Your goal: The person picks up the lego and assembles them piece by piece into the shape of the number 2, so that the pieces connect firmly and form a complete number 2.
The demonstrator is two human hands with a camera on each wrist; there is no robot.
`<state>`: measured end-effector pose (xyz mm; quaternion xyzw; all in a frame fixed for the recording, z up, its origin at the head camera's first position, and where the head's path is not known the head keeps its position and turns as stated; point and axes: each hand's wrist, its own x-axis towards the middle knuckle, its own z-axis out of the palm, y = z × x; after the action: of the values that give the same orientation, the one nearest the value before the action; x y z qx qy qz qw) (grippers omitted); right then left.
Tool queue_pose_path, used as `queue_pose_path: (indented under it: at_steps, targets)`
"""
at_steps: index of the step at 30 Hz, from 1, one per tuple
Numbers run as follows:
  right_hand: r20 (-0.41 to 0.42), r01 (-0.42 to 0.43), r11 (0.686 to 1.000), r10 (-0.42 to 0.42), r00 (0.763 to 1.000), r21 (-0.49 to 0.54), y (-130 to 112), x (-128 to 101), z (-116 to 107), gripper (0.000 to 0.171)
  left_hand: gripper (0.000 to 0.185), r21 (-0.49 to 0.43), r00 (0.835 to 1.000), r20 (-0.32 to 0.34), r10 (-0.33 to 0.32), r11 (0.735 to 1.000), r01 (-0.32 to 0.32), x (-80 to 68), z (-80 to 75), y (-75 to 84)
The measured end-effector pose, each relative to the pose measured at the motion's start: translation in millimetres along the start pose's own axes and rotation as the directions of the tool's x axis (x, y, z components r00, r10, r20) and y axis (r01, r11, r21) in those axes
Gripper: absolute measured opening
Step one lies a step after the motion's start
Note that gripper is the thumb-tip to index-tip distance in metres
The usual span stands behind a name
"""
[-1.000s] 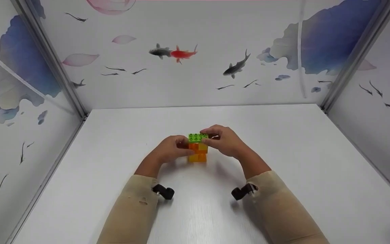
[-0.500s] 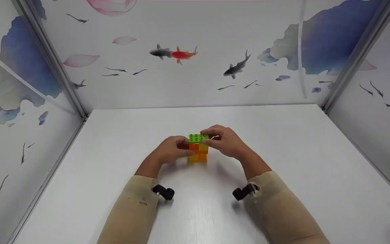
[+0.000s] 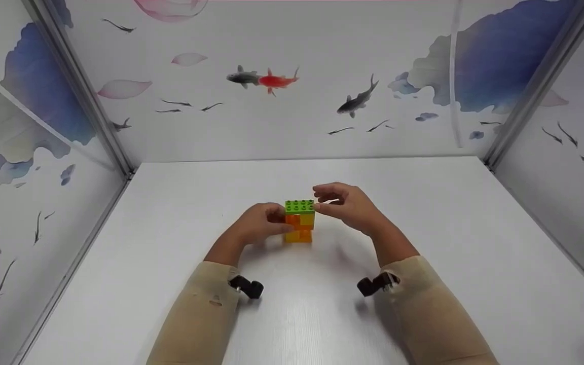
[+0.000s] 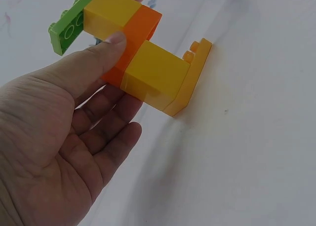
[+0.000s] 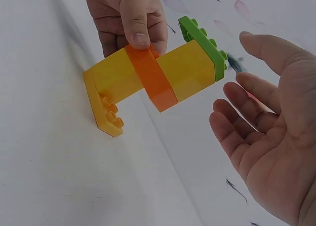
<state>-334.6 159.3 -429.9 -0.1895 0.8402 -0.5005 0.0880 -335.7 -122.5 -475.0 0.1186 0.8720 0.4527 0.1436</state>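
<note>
Head view: block stack (image 3: 299, 222) upright on tabletop (image 3: 424, 228), pinched at its orange band by left hand (image 3: 256, 225), thumb in front, likely to steady it. Right hand (image 3: 350, 207) just right of the green top plate (image 3: 299, 206), relaxed, fingers spread, holding nothing. No containers visible.

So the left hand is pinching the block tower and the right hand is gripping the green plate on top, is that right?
Not quite. The left hand does pinch the block tower, but the right hand is open beside the green plate, not touching it. The right wrist view shows the gap.
</note>
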Motion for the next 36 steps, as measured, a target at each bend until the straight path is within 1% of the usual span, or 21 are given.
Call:
queue_pose_path:
  at_steps: [3, 8, 12, 15, 20, 25, 31, 36]
  targets:
    - [0.008, -0.027, 1.000, 0.027, 1.000, 0.007, 2.0, -0.6, -3.0, 0.052, 0.030, -0.001, 1.000, -0.005, -0.006, 1.000, 0.006, 0.3, 0.8, 1.1]
    - [0.029, -0.066, 0.998, 0.067, 0.997, -0.015, 9.0, -0.4, -2.9, 0.054, 0.029, 0.011, 1.000, -0.018, -0.004, 1.000, 0.004, 0.1, 1.9, 2.2]
    - [0.036, -0.102, 0.995, 0.102, 0.994, -0.024, 16.4, 1.4, 1.8, 0.048, 0.030, 0.005, 1.000, -0.018, 0.016, 1.000, -0.016, 0.0, 2.7, 1.2]
    - [0.052, -0.123, 0.992, 0.124, 0.991, -0.012, 22.9, 3.7, 6.6, 0.043, 0.031, -0.006, 0.999, -0.014, 0.032, 0.999, -0.032, 0.1, 2.8, 0.3]
    - [0.085, -0.136, 0.991, 0.135, 0.987, -0.002, 31.3, 7.2, 12.9, 0.045, 0.031, -0.013, 0.999, -0.014, 0.044, 0.999, -0.044, 0.8, 1.9, -0.4]
    - [0.098, -0.137, 0.991, 0.135, 0.986, 0.010, 33.8, 8.1, 15.2, 0.046, 0.033, -0.028, 0.999, -0.017, 0.041, 0.999, -0.042, -0.1, 0.9, 0.1]
    - [0.090, -0.144, 0.989, 0.142, 0.986, 0.021, 33.6, 7.4, 16.9, 0.043, 0.034, -0.020, 0.999, -0.025, 0.038, 0.999, -0.038, 0.1, 1.9, 0.2]
    - [0.053, -0.156, 0.988, 0.155, 0.987, 0.012, 30.2, 6.7, 18.2, 0.040, 0.040, 0.002, 0.998, -0.054, 0.021, 1.000, -0.021, 0.5, 4.4, 2.4]
